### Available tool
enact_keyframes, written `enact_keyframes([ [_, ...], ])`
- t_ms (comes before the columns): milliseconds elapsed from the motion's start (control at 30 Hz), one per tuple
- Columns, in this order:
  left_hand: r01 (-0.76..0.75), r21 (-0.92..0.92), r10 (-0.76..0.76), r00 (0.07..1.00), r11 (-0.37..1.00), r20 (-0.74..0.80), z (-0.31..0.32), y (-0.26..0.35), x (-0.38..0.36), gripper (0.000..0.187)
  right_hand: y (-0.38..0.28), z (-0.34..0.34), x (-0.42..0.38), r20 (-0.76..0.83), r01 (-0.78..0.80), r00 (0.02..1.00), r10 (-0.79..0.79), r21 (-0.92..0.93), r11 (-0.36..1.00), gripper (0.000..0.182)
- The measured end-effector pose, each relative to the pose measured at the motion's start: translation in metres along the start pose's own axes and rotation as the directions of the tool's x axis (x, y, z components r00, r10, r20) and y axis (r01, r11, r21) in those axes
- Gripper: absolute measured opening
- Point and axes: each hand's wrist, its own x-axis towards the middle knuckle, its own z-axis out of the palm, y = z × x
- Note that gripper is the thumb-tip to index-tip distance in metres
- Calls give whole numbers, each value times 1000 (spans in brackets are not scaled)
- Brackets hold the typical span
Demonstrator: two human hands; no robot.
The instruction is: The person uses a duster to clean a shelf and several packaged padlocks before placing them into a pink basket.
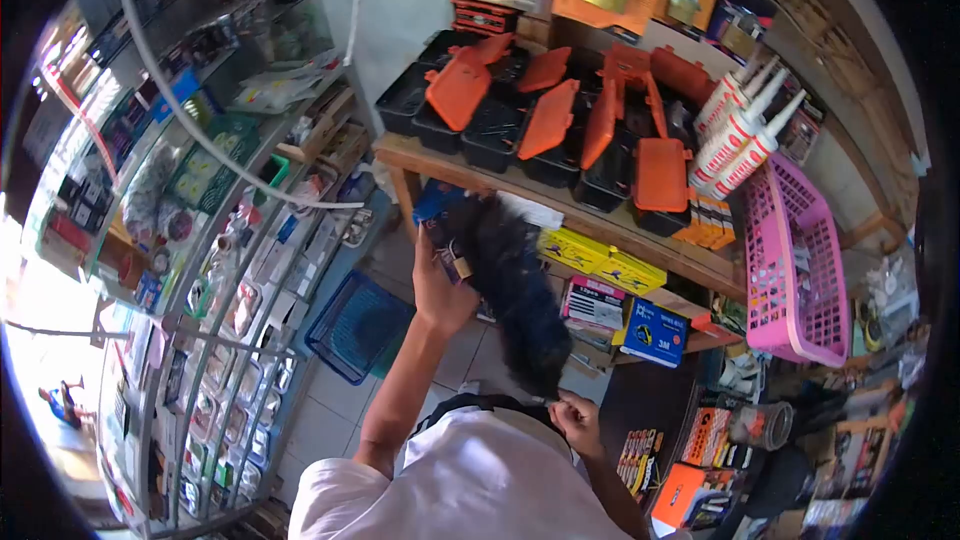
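The black duster (510,290) slanted from the wooden shelf (560,208) edge down toward the person; left hand (440,285) clasped its upper end, right hand (575,418) pinched its lower tip.

Shop corner with shelf ahead and racks at left

A wooden shelf (560,202) ran across the far side, with open toolboxes (560,120) on top and sealant tubes (740,135) to their right. A basket (795,270) hung at its right end, boxes (600,285) sat beneath it, and a wire rack (230,270) stood along the left.
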Motion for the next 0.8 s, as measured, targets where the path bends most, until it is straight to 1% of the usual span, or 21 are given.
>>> enact_keyframes([
  [33, 4, -10, -4, 1000, 1000, 23, 5, -10, 1, 46, 0, -6, -5, 25, -47, 998, 53, -223, 974, 32],
  [67, 209, -539, -162, 978, 816, 133, 7, -27, 2, 47, -10, -8, -8, 48, -10, 999, 24, -285, 959, 32],
  [100, 380, -860, -241, 919, 341, 311, 12, -36, 5, 48, -11, -7, -13, 21, -12, 1000, 18, -283, 959, 32],
  [133, 400, -878, -198, 913, 262, 357, 16, -45, 8, 51, -11, -4, -17, -71, -8, 997, 1, -105, 994, 31],
  [167, 374, -913, -337, 891, 162, 305, 32, -9, 12, 55, -11, -3, -20, -161, 17, 987, -5, 75, 997, 33],
  [200, 408, -755, -309, 909, 513, 281, 43, 1, 12, 50, -11, -3, -26, -186, 21, 982, -6, 78, 997, 33],
  [233, 368, -490, -262, 926, 790, 273, 51, 4, 12, 46, -10, -5, -32, -220, -5, 975, 6, 8, 1000, 34],
  [267, 379, -488, -263, 920, 786, 289, 55, 0, 12, 46, -11, -8, -36, -250, -33, 968, 17, -61, 998, 38],
  [333, 499, -560, -448, 862, 661, 239, 59, -18, 10, 45, -19, -12, -44, -271, -8, 962, -15, -86, 996, 36],
  [433, 600, -668, -699, 696, 440, 165, 60, -37, 5, 43, -15, -13, -51, -270, 42, 960, -78, -136, 990, 33],
  [467, 590, -740, -682, 687, 323, 250, 65, -29, 9, 47, -19, -11, -49, -257, 71, 960, -112, -163, 984, 31],
  [500, 590, -740, -683, 687, 323, 249, 65, -31, 7, 47, -26, -10, -46, -256, 70, 960, -110, -162, 984, 31],
  [533, 537, -812, -415, 809, 231, 417, 64, -34, 4, 51, -34, -8, -41, -243, -2, 967, -74, -301, 954, 29],
  [567, 506, -855, -89, 862, 116, 499, 63, -35, 3, 56, -44, -3, -33, -232, -69, 972, -37, -434, 898, 27],
  [600, 556, -828, -63, 826, -75, 561, 59, -34, 6, 65, -47, 2, -29, -292, -114, 956, -4, -385, 916, 27],
  [633, 550, -832, -65, 830, -71, 554, 58, -33, 3, 65, -37, 0, -31, -284, -112, 959, -2, -385, 916, 27],
  [667, 456, -882, -337, 854, 118, 397, 67, -4, 9, 67, -18, -4, -37, -334, -204, 938, 94, -314, 927, 27],
  [700, 388, -863, -549, 820, 322, 164, 72, 12, 13, 69, -13, -4, -36, -373, -293, 908, 190, -240, 926, 29],
  [733, 343, -899, -594, 795, 272, 124, 72, 9, 14, 71, -14, -6, -36, -364, -291, 912, 192, -241, 926, 29],
  [767, 364, -883, -92, 931, 296, 353, 59, -12, 11, 74, -25, -4, -32, -272, -207, 954, 123, -306, 929, 27],
  [800, 428, -546, -350, 904, 721, 247, 52, -33, 9, 75, -31, -4, -30, -175, -117, 983, 56, -361, 925, 25],
])
